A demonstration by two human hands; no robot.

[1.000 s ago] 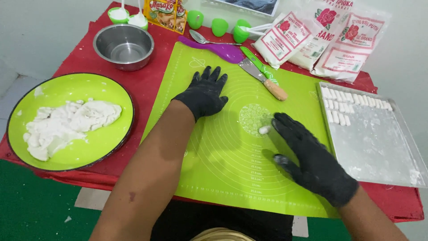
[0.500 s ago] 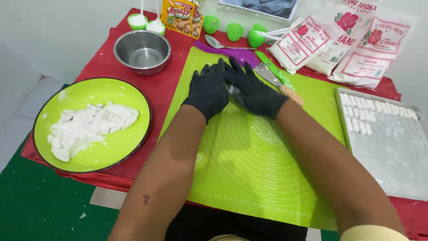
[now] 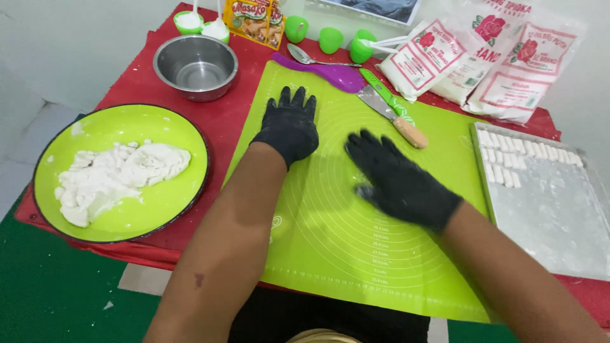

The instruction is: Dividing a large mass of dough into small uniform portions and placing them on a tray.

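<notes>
Item one: lime-green silicone rolling mat [image 3: 356, 254] with printed circles, laid flat on the red-covered tabletop [image 3: 229, 121]. I see both hands on it.

Left hand [image 3: 289, 127], black glove: palm down, fingers spread apart, flat on the upper middle of the mat, holding nothing.

Right hand [image 3: 397, 181], black glove: palm down just to the right of the left, fingers loosely spread, pressed on the mat. I cannot tell whether anything lies under the palm.

Round lime-green plate with a dark rim [image 3: 159, 203]: left of the mat, carrying a lump of white dough [image 3: 117, 174].

Steel mixing bowl [image 3: 195, 67]: behind the plate.

Purple plastic spoon [image 3: 324, 73] and a wooden-handled metal scraper [image 3: 394, 117]: at the mat's far edge, beyond the right hand.

Grey metal tray [image 3: 559, 216]: right of the mat, with rows of small white dough pieces [image 3: 502, 159] along its far and left sides.

White flour bags with red print [image 3: 483, 63]: far right corner.
</notes>
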